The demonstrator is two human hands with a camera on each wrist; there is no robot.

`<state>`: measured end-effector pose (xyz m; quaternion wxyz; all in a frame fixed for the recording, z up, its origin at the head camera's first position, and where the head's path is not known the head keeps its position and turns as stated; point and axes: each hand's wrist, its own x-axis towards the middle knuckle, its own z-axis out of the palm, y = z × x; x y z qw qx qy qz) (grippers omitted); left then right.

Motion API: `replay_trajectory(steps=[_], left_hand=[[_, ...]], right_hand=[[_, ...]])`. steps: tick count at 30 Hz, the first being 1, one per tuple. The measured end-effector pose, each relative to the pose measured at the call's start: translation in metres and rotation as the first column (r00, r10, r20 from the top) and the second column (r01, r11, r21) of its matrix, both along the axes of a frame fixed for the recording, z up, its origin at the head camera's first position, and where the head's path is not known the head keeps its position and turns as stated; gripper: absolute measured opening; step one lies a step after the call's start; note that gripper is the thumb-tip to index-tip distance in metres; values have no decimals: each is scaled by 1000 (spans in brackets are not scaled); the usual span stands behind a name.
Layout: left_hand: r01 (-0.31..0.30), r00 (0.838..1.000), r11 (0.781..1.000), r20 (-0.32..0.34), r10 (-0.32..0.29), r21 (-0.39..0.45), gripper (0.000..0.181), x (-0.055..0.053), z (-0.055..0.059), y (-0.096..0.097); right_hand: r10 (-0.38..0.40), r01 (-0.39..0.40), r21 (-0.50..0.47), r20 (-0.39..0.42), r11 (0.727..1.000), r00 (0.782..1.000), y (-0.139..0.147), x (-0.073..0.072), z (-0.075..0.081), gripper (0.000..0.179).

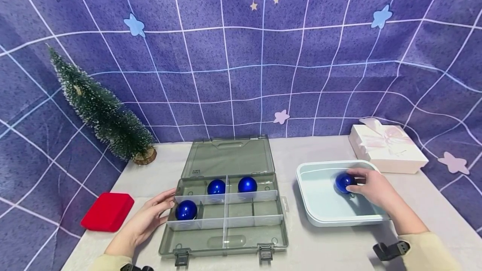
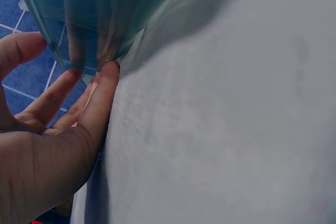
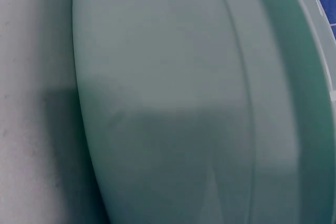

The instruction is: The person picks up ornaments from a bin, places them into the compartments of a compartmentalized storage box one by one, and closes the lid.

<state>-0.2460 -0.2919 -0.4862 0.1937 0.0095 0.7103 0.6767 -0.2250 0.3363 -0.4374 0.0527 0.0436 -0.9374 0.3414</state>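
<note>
In the head view, my right hand (image 1: 373,187) pinches a shiny blue Christmas bauble (image 1: 343,182) between thumb and fingers, over the pale blue tray (image 1: 312,216). A small cap shows at its lower edge. My left hand (image 1: 148,218) rests against the left side of a grey see-through compartment box (image 1: 256,237), whose lid (image 1: 229,160) lies back. Three more baubles sit in it: two in the back row, left (image 1: 216,187) and right (image 1: 247,185), and one (image 1: 186,210) in the middle row at left. The left wrist view shows the left hand's fingertips (image 2: 109,69) touching the box corner.
A small frosted Christmas tree (image 1: 101,108) on a wooden base stands at the back left. Nearer lies a red box (image 1: 108,211). Behind the tray sits a white gift box (image 1: 389,147) with a ribbon. A blue checked cloth (image 1: 244,53) hangs behind the white tabletop (image 1: 286,154).
</note>
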Motion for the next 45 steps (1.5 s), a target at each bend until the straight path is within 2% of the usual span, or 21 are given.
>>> replay_trajectory(steps=[9,18,22,29,38,45], left_hand=[[-3,1000,1000,8,3,-8,69,0,1,0],[3,1000,1000,4,-3,4,68,0,2,0],[0,1000,1000,3,0,1,68,0,1,0],[2,1000,1000,-2,-2,-1,68,1,2,0],[2,1000,1000,4,-2,5,68,1,3,1],[-5,1000,1000,2,5,17,68,1,3,1]], right_hand=[[-16,11,-75,-72,997,997,-6,6,6,46],[-56,40,-105,-161,994,985,-22,13,24,48],[-58,29,-162,-179,986,982,-33,14,32,49],[14,-70,-301,-182,951,983,-60,15,43,49],[130,-197,-400,-189,895,973,-98,12,50,49],[205,-266,-447,-180,854,962,-123,4,48,50]])
